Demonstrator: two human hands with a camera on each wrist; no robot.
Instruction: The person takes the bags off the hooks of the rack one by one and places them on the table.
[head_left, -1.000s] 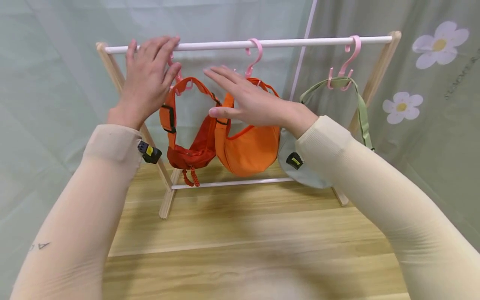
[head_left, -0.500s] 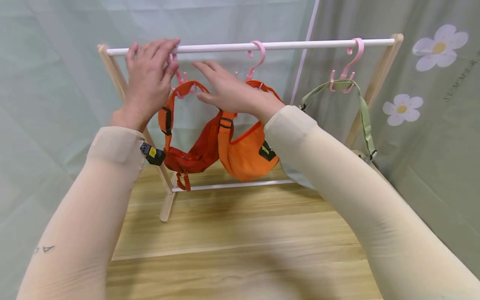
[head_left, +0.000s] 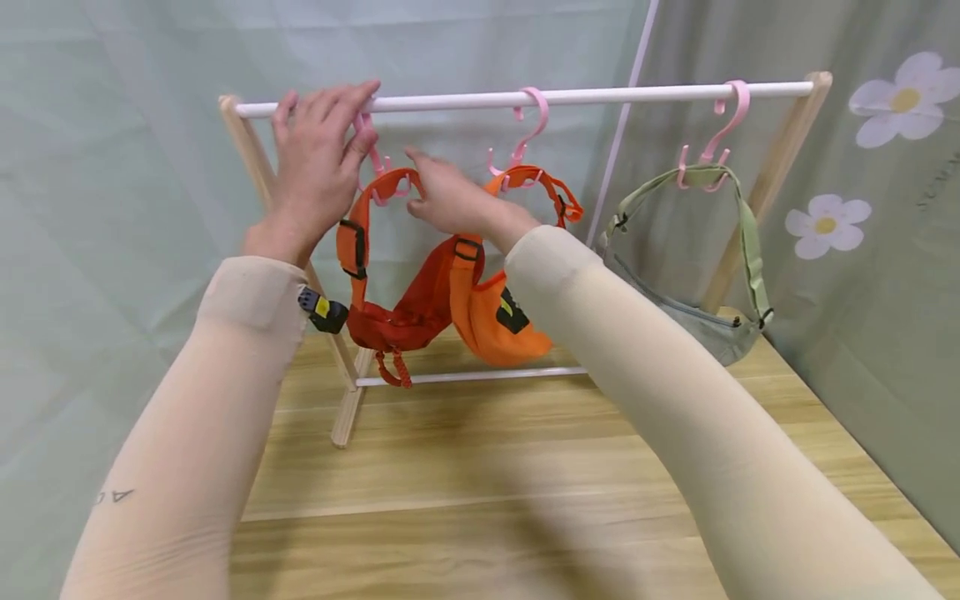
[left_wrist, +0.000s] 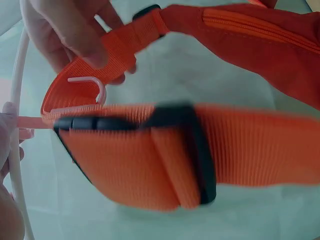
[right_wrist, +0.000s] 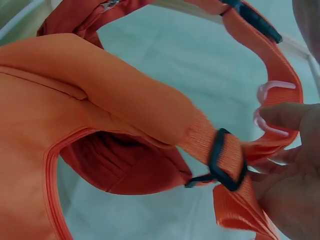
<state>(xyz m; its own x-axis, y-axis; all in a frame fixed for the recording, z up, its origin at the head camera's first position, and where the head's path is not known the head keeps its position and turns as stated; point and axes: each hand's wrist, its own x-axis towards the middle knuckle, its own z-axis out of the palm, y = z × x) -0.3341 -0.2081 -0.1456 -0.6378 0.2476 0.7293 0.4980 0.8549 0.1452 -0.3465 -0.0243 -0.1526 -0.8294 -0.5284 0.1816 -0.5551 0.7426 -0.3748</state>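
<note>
At the left end of the white rail (head_left: 450, 102), my left hand (head_left: 318, 162) lies over the rail, thumb and forefinger around the top of the left pink hook (head_left: 377, 154). From this hook hangs a red bag (head_left: 401, 325) by its orange strap (head_left: 352, 242). My right hand (head_left: 453, 196) is at the strap just right of the hook. In the left wrist view the right hand (left_wrist: 65, 30) pinches the strap (left_wrist: 120, 50), thumb on one side and fingers behind. The right wrist view shows the right hand (right_wrist: 295, 185) beside the hook prongs (right_wrist: 272, 90).
An orange bag (head_left: 495, 329) hangs from the middle pink hook (head_left: 534, 125), close to the red one and partly behind my right sleeve. A grey-green bag (head_left: 720, 333) hangs from the right hook (head_left: 731, 125). The wooden rack stands on a wood-grain surface (head_left: 420, 475).
My right hand has moved left from in front of the orange bag to the red bag's strap, and its fingers have closed there. The left hand has stayed at the rail. The view has shifted slightly.
</note>
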